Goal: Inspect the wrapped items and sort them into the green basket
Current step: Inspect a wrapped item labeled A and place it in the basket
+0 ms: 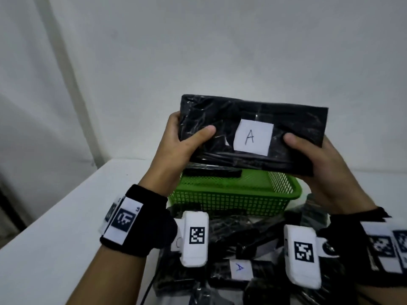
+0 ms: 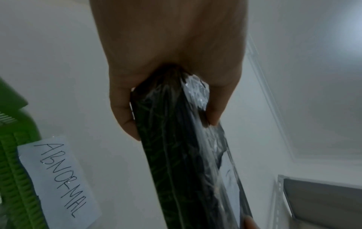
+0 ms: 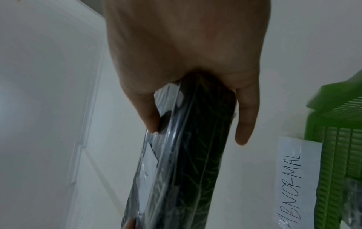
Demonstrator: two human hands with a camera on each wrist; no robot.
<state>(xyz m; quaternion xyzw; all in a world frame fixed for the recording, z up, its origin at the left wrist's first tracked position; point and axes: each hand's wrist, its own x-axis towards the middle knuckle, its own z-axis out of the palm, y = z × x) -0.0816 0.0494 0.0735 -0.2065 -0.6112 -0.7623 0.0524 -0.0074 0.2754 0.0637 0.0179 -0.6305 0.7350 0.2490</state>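
A black item wrapped in clear film (image 1: 275, 119), with a white label marked "A" (image 1: 253, 137), is held up above the green basket (image 1: 231, 201). My left hand (image 1: 178, 142) grips its left end, thumb on the front face. My right hand (image 1: 317, 159) grips its right end the same way. The left wrist view shows the wrapped item (image 2: 188, 155) edge-on between my left hand's (image 2: 168, 69) thumb and fingers. In the right wrist view my right hand (image 3: 186, 69) clamps the wrapped item (image 3: 192, 155). Another black wrapped item (image 1: 211, 173) lies inside the basket.
Several more black wrapped items (image 1: 237, 269) are piled on the white table (image 1: 55, 227) in front of the basket, one labelled "A". A paper sign reading "ABNORMAL" (image 2: 58, 178) hangs on the basket's far side (image 3: 340, 155). A white wall stands behind.
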